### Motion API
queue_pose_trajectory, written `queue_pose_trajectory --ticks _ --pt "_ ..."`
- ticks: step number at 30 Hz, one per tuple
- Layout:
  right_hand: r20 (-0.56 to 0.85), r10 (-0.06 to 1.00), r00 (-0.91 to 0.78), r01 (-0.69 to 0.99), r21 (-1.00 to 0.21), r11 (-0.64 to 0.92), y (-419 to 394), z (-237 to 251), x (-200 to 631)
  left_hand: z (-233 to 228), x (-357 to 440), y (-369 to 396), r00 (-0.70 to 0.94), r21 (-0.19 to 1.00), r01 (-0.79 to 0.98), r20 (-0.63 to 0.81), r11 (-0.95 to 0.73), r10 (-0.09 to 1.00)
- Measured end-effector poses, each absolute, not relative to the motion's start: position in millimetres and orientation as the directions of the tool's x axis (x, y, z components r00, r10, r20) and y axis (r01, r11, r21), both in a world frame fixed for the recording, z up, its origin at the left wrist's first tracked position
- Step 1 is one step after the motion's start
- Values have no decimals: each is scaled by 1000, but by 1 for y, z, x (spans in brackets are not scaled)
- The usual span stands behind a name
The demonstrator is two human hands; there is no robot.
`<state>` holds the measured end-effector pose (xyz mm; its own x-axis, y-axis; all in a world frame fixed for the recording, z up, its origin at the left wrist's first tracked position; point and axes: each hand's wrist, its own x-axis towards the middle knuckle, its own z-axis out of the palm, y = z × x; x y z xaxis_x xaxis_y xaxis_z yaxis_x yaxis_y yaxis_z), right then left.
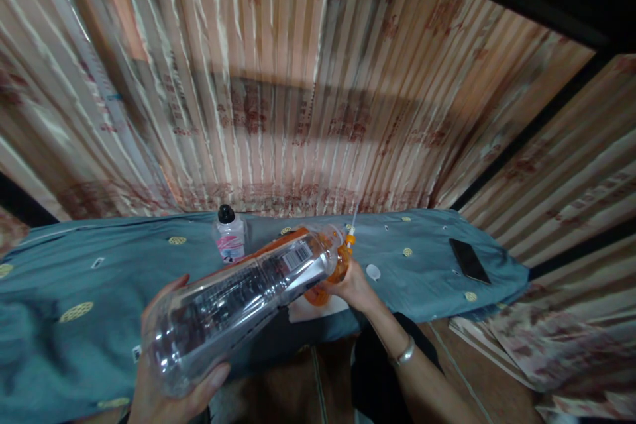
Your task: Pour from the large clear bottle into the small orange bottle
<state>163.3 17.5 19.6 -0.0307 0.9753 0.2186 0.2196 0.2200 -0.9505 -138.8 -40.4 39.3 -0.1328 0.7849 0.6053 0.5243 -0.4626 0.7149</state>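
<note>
A large clear plastic bottle (233, 305) with a barcode label lies tilted across the middle, its base at lower left and its neck raised to the right. My left hand (173, 371) is wrapped around the base end. Beside the bottle's neck, my right hand (354, 288) grips an orange see-through container (318, 295), partly hidden behind the bottle. Next to the neck, a thin pale tube with an orange fitting (350, 239) points up. The neck overlaps the container in view; whether they touch, I cannot tell.
A blue-green patterned sheet (124, 278) covers the bed. On it are a clear bottle with a black cap (231, 238), a small white disc (372, 271), a dark phone (470, 260) and a white flat piece (318, 311). Striped curtains (298, 79) hang behind; dark bars frame the sides.
</note>
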Motion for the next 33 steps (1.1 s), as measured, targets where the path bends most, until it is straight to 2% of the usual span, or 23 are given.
queue_pose_trajectory --ticks 5,12,19,24,33 --pt "242 970 -24 209 -948 242 17 22 162 36 -139 -37 -166 723 514 613 -462 773" --pt "238 971 -28 211 -948 239 17 24 162 41 -142 -38 -160 768 484 549 -420 820" --pt "225 973 -46 171 -958 229 18 23 163 42 -141 -40 -100 688 548 618 -476 779" --pt "210 977 -28 153 -965 212 17 24 161 42 -138 -37 -93 603 604 703 -521 705" --pt "234 971 -45 195 -951 238 19 22 163 43 -139 -39 -87 655 578 642 -486 762"
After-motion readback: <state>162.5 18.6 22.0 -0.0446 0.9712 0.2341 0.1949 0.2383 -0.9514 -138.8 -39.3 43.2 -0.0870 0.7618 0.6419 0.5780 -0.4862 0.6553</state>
